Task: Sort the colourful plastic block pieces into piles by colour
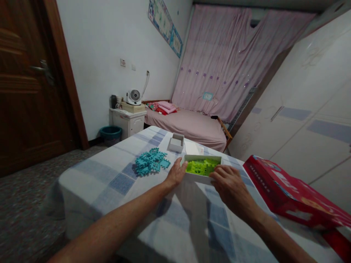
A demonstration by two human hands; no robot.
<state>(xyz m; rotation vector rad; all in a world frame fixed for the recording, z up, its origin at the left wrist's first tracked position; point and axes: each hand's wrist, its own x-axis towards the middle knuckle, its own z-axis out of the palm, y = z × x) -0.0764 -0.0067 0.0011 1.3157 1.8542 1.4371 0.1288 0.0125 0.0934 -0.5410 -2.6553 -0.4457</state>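
Note:
A white open-topped box (198, 178) holds several lime-green plastic interlocking pieces (201, 167). My left hand (177, 172) grips the box's left end, its thumb over the rim. At the right end, my right hand (225, 178) is closed with its fingers curled at the box's edge, beside the green pieces; what its fingertips pinch is hard to make out. Left of the box, a loose heap of teal interlocking pieces (151, 162) lies on the checked tablecloth (123, 184).
Behind the box stand a small grey-white box (177, 142) and a flat white card or lid (194, 147). A large red box (290, 193) occupies the table's right side. Beyond the table are a bed (189, 126) and a white cabinet (135, 122) with a fan (134, 96).

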